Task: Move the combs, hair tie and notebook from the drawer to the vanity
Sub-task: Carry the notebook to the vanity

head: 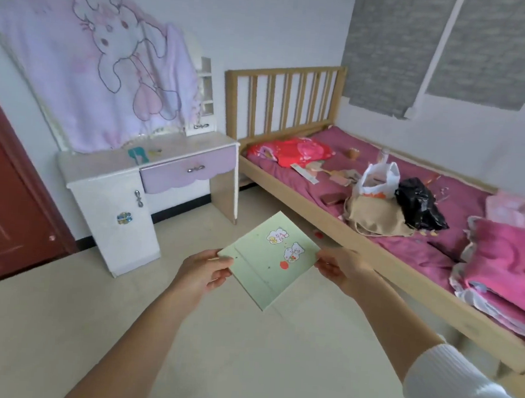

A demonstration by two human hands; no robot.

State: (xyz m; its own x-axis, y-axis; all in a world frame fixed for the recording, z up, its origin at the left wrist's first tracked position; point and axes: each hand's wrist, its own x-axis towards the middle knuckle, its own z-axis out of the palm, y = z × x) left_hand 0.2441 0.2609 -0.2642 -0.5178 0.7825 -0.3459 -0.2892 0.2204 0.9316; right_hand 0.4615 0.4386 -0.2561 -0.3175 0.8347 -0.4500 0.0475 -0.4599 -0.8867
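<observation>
A pale green notebook (266, 260) with small cartoon stickers is held out over the floor in front of me. My left hand (203, 273) grips its left corner and my right hand (341, 269) grips its right corner. The white and lilac vanity (103, 166) stands at the back left, some way ahead of the notebook, with its lilac drawer (189, 171) closed. On the vanity top lie a teal comb (138, 155) and a small yellowish item (155, 153) beside it, too small to identify.
A pink rabbit-print cloth (109, 66) drapes over the vanity's mirror. A wooden bed (361, 226) with pink bedding, bags and clutter fills the right side. A dark red door (5, 207) is at the far left. Pale tiled floor (63, 325) lies between me and the vanity.
</observation>
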